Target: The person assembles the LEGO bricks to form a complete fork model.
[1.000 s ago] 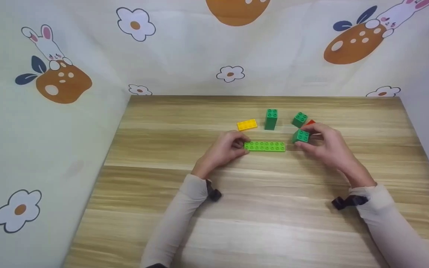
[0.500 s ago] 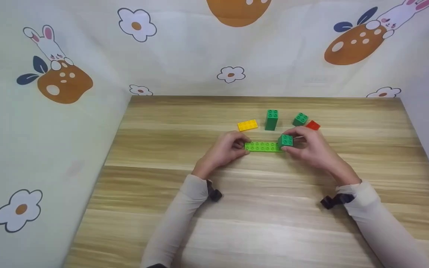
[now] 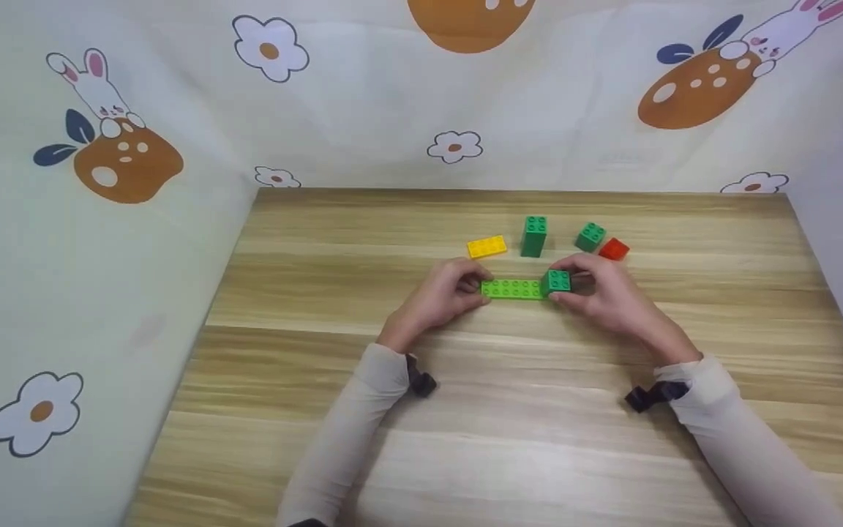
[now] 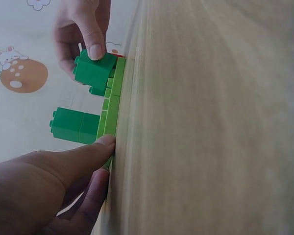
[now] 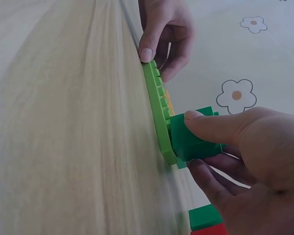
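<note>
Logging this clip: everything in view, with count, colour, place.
Table: 1, wood-toned, underneath
Backdrop: count unclear, patterned cream, behind and left
Strip: 1, light green, on the table
Held block: 1, green, at the strip's right end; seating unclear
Tall stack: 1, green, upright behind the strip
Loose cube: 1, green, right of the tall stack
Yellow brick: 1, yellow, left of the tall stack
Red block: 1, red, beside the loose cube
Partial item: 1, black, head view's bottom edge
Wrist devices: 2, black, sleeve ends
Sleeves: 2, beige, left and right
Left hand: 1, bare, pinching the strip's left end
Right hand: 1, bare, gripping the held block
</note>
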The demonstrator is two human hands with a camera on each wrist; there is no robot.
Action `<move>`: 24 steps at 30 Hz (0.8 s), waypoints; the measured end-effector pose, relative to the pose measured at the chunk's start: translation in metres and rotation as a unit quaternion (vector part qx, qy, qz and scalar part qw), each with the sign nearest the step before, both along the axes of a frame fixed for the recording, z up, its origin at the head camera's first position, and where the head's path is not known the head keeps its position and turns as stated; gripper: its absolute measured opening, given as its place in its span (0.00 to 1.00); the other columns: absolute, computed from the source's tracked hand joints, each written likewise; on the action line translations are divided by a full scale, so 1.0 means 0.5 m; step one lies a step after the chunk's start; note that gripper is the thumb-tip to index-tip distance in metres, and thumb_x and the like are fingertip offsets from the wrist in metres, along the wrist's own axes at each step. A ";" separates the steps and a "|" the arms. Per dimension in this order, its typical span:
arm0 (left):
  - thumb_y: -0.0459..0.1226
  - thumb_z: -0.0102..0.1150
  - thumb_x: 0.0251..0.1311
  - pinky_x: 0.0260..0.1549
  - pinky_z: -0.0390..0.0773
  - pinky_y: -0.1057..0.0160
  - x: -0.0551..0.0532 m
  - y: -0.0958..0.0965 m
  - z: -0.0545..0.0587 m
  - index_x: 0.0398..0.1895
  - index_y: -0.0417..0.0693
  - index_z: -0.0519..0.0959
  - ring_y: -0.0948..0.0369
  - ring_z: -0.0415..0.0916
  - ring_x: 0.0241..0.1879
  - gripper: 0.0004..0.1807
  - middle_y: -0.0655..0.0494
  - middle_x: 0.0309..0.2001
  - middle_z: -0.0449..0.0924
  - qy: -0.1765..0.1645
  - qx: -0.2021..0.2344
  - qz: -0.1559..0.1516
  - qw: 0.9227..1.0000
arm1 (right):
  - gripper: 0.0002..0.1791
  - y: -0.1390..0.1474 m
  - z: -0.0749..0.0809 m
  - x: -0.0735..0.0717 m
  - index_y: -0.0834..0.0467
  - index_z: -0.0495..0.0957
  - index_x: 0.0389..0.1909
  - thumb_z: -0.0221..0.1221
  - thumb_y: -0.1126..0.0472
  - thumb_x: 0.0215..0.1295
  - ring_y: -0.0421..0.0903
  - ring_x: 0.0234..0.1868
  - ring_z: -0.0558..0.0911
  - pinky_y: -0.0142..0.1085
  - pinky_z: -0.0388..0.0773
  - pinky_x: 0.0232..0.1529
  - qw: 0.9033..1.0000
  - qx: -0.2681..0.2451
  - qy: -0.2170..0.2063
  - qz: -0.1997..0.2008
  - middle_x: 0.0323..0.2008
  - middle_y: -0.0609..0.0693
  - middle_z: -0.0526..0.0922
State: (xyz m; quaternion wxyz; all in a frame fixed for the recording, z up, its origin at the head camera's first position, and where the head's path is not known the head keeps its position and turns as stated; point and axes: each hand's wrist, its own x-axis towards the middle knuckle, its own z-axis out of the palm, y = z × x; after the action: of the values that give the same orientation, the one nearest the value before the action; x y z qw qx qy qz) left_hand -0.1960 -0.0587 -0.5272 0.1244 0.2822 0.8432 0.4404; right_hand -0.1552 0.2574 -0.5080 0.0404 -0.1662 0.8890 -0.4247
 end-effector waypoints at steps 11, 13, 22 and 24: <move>0.31 0.75 0.65 0.55 0.88 0.65 0.000 0.000 0.002 0.57 0.41 0.87 0.57 0.87 0.50 0.17 0.47 0.55 0.88 -0.001 0.001 0.003 1.000 | 0.22 -0.003 -0.004 -0.003 0.55 0.87 0.58 0.78 0.62 0.63 0.50 0.56 0.88 0.49 0.87 0.63 1.000 0.005 0.000 -0.012 0.56 0.52 0.90; 0.31 0.76 0.64 0.54 0.89 0.65 0.000 -0.001 0.002 0.56 0.41 0.87 0.57 0.87 0.49 0.17 0.48 0.54 0.89 0.000 0.003 0.005 1.000 | 0.22 -0.004 -0.006 -0.004 0.54 0.87 0.58 0.78 0.61 0.63 0.49 0.56 0.88 0.48 0.87 0.63 1.000 0.009 0.003 -0.014 0.56 0.51 0.90; 0.31 0.76 0.64 0.52 0.90 0.65 0.000 0.001 0.000 0.55 0.41 0.88 0.57 0.88 0.47 0.16 0.48 0.52 0.90 0.002 0.009 0.013 1.000 | 0.23 0.000 -0.012 -0.008 0.52 0.88 0.59 0.79 0.59 0.63 0.50 0.55 0.89 0.51 0.87 0.62 1.000 0.010 0.001 -0.014 0.58 0.52 0.91; 0.30 0.76 0.63 0.52 0.90 0.65 0.000 0.002 0.000 0.55 0.41 0.88 0.57 0.88 0.47 0.17 0.47 0.53 0.90 -0.001 0.010 0.014 1.000 | 0.23 0.001 -0.011 -0.009 0.52 0.88 0.60 0.78 0.58 0.63 0.51 0.55 0.90 0.52 0.88 0.62 1.000 0.008 -0.005 -0.011 0.57 0.53 0.91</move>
State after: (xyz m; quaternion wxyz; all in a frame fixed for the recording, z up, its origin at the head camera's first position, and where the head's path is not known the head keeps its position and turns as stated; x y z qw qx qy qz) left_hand -0.1962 -0.0577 -0.5270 0.1161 0.2711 0.8426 0.4506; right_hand -0.1598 0.2577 -0.5137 0.0412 -0.1540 0.8940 -0.4187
